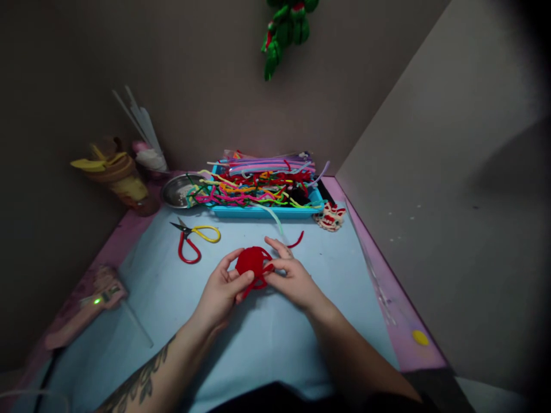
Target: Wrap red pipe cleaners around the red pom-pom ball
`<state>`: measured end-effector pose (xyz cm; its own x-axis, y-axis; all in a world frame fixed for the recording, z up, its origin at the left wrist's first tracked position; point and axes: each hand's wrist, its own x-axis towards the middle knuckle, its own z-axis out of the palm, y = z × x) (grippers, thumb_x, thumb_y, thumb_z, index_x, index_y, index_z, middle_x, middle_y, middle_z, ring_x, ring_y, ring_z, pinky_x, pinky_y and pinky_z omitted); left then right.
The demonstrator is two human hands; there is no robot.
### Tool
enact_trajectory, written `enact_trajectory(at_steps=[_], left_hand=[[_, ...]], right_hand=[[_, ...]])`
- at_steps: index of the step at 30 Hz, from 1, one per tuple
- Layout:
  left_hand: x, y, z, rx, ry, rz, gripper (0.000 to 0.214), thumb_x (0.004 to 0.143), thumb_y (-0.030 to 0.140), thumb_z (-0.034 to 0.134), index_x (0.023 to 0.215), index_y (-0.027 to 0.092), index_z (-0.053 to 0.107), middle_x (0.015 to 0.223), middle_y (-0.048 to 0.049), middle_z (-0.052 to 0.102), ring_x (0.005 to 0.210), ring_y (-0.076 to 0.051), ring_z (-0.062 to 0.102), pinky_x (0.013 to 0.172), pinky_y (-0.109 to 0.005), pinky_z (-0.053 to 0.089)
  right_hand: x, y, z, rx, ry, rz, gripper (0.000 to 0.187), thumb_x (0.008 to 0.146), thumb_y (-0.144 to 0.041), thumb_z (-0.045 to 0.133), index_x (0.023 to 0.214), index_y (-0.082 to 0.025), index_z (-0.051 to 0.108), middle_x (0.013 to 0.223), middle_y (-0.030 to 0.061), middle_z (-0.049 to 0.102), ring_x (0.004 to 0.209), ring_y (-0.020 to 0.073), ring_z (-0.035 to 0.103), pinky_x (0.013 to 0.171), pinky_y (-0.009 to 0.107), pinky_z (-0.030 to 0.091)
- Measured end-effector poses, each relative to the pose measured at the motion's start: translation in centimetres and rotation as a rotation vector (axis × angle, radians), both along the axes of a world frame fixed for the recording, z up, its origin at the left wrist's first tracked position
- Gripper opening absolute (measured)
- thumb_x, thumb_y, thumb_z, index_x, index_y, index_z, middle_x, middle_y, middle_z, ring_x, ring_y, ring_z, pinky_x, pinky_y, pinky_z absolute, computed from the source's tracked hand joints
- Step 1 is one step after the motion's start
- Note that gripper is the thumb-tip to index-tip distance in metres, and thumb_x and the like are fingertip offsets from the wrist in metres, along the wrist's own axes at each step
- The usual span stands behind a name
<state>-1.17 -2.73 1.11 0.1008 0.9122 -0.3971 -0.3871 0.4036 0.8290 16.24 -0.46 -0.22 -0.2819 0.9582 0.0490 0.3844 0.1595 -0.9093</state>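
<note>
My left hand (224, 287) and my right hand (290, 275) meet over the middle of the light blue mat (267, 338). Between them is a round red pipe-cleaner ball (251, 262) with loose red strands hanging below it. The left fingers curl round its left side and the thumb presses its lower edge. The right hand pinches a red strand at the ball's right side, index finger stretched out above. A short curved red pipe-cleaner piece (297, 240) lies just beyond the right hand.
A blue tray (267, 211) piled with coloured pipe cleaners stands at the back. Red and yellow scissors (193, 238) lie left of the hands. A metal bowl (178, 190), a small red-white figure (330, 217), a glue gun (97, 298) and a brown cup (123, 175) ring the mat.
</note>
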Motion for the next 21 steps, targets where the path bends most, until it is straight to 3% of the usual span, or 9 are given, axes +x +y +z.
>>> enact_trajectory(at_steps=[3,6,10,17,21], left_hand=[[-0.1,0.3,0.3,-0.020,-0.003,0.094,0.083,0.058,0.032,0.085,0.127,0.014,0.044,0.063,0.0003,0.066,0.033,0.000,0.032,0.034,-0.013,0.020],[-0.2,0.4,0.4,-0.019,-0.051,0.175,0.080,0.058,0.030,0.085,0.126,0.014,0.045,0.059,0.0040,0.062,0.033,0.001,0.032,0.034,-0.011,0.020],[-0.1,0.3,0.2,-0.021,-0.090,0.221,0.078,0.059,0.028,0.085,0.125,0.015,0.046,0.056,0.0063,0.059,0.034,0.001,0.032,0.035,-0.011,0.023],[0.5,0.0,0.1,0.001,-0.104,0.187,0.079,0.061,0.028,0.084,0.128,0.016,0.044,0.051,0.0094,0.053,0.034,0.000,0.033,0.036,-0.011,0.023],[0.5,-0.1,0.1,0.018,-0.083,0.215,0.079,0.061,0.026,0.084,0.127,0.016,0.044,0.052,0.0088,0.055,0.035,0.000,0.033,0.037,-0.012,0.024]], right_hand=[[0.2,-0.1,0.1,0.150,-0.034,-0.044,0.015,0.082,-0.032,0.062,0.088,-0.023,0.072,0.145,0.0112,0.044,0.137,0.0301,0.036,0.110,0.053,0.031],[-0.1,-0.7,0.3,0.379,-0.055,-0.173,0.025,0.082,-0.031,0.063,0.106,-0.023,0.065,0.134,0.0128,0.050,0.129,0.0288,0.044,0.106,0.052,0.038],[-1.4,-1.9,0.3,0.725,-0.169,-0.166,0.018,0.079,-0.020,0.065,0.097,-0.025,0.064,0.122,0.0086,0.050,0.128,0.0287,0.040,0.108,0.051,0.036],[-3.6,-2.8,0.1,0.797,-0.355,-0.106,0.023,0.079,-0.010,0.058,0.096,-0.024,0.064,0.139,0.0079,0.039,0.136,0.0327,0.026,0.108,0.052,0.036],[-3.6,-2.9,0.0,0.769,-0.208,-0.132,0.020,0.079,-0.009,0.057,0.091,-0.024,0.064,0.117,0.0084,0.051,0.116,0.0264,0.045,0.099,0.046,0.043]])
